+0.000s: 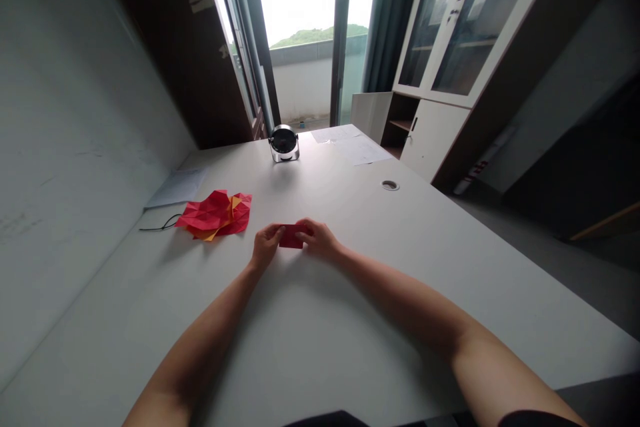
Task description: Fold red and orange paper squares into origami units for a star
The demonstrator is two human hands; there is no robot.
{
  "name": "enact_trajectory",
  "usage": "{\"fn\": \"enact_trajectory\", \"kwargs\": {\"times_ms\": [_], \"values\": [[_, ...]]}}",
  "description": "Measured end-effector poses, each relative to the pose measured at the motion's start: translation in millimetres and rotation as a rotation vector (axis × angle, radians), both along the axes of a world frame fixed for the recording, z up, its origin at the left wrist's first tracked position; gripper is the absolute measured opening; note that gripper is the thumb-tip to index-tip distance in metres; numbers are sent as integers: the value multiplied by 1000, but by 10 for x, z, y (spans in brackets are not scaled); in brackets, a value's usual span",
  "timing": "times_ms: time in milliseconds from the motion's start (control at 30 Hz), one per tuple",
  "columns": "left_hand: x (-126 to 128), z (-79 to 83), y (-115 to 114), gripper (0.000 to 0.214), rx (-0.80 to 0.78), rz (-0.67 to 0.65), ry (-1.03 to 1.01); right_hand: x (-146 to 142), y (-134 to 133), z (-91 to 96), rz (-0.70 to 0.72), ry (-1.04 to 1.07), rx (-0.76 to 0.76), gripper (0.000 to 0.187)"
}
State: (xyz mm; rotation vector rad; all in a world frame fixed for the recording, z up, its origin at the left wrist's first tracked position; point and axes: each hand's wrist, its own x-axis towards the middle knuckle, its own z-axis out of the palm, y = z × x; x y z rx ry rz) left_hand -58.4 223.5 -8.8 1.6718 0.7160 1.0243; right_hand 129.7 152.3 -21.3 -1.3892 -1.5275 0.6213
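Note:
A small folded piece of red paper point(291, 237) lies on the white table point(350, 293), pinched from both sides. My left hand point(265, 244) grips its left edge with curled fingers. My right hand point(319, 237) presses on its right edge, fingers closed over it. Both forearms reach in from the bottom of the view. A little to the left lies a pile of creased red and orange paper sheets point(216, 213).
A small round desk fan point(284, 143) stands at the table's far side. White papers point(356, 144) lie at the far right, a notebook point(176, 188) and a black cord point(161, 224) at the left by the wall. A cable hole point(390, 185) sits right of centre. Cabinets stand at the right.

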Motion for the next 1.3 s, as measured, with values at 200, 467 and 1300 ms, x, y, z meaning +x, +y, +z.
{"fn": "enact_trajectory", "kwargs": {"times_ms": [200, 467, 1300], "values": [[-4, 24, -12, 30, 21, 16, 20, 3, 4, -5, -2, -55, -1, 15], [-17, -2, 25, 30, 32, 29, 49, -21, -24, 34, 28, -66, -21, 20], [-1, -44, 61, 31, -30, 61, 65, -24, -80, 169, 166, 116, 99, 24]]}}
